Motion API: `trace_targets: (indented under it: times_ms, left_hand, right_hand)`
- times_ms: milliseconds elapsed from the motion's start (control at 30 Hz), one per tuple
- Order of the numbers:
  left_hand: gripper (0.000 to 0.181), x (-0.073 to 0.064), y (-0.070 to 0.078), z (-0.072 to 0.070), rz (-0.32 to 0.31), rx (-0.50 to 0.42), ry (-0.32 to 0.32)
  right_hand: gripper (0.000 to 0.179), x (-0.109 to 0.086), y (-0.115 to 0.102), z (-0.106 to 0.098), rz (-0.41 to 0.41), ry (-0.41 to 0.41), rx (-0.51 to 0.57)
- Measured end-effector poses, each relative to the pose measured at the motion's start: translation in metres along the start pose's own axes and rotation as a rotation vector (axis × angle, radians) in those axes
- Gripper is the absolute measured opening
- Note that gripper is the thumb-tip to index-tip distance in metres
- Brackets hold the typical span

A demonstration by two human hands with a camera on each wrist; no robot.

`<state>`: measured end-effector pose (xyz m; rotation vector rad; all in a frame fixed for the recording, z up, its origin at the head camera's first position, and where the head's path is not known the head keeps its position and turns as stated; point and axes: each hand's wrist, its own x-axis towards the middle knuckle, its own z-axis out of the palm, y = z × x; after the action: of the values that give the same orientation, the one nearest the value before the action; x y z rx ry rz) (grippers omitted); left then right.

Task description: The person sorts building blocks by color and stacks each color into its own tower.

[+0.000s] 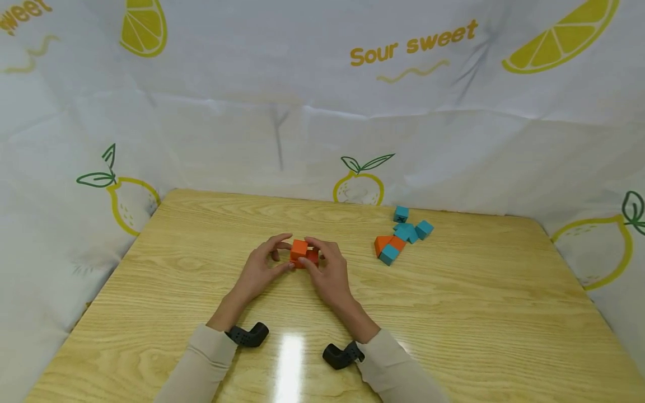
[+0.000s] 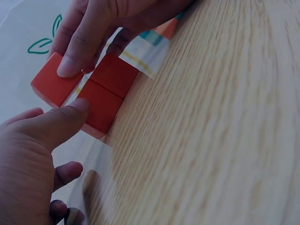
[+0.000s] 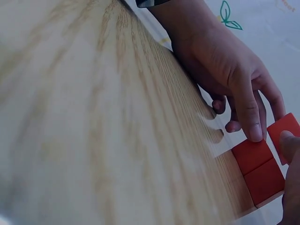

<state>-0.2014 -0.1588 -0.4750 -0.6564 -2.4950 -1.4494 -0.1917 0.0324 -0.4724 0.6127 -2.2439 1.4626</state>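
Two red cubes [image 2: 115, 75] sit side by side on the wooden table, their near faces flush. Above them an orange-red cube [image 1: 299, 249] is held slightly tilted by my right hand [image 1: 330, 274], whose thumb lies on its near face. In the left wrist view, a narrow gap shows between this upper cube and the pair. My left hand [image 1: 259, 268] holds the left cube of the pair, thumb against its near face and index finger curved round behind. The left hand's other fingers hang loosely curled, and the far sides of the cubes are hidden.
To the right on the table [image 1: 478, 296] lies a loose group of blocks: several blue ones [image 1: 388, 254], an orange triangular block [image 1: 382, 244] and another orange piece. One blue cube [image 1: 401, 214] stands near the back edge. A white lemon-print cloth [image 1: 227, 145] hangs behind and along the sides.
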Motion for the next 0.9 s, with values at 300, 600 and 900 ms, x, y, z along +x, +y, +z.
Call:
trace_targets:
  times_ms: [300, 600, 900]
  left_hand:
    - [0.063, 0.0002, 0.0011, -0.0007, 0.022, 0.018, 0.026]
    - [0.062, -0.0014, -0.0002, -0.0005, 0.022, 0.017, 0.026]
    - [0.054, -0.0027, 0.0006, -0.0009, 0.022, 0.023, 0.034]
  right_hand:
    - [0.044, 0.002, -0.0032, 0.0008, 0.001, -0.025, -0.043]
    - [0.045, 0.0004, -0.0023, 0.0004, 0.033, -0.046, -0.025]
    - [0.047, 0.0001, -0.0016, 0.001, 0.025, -0.048, -0.02]
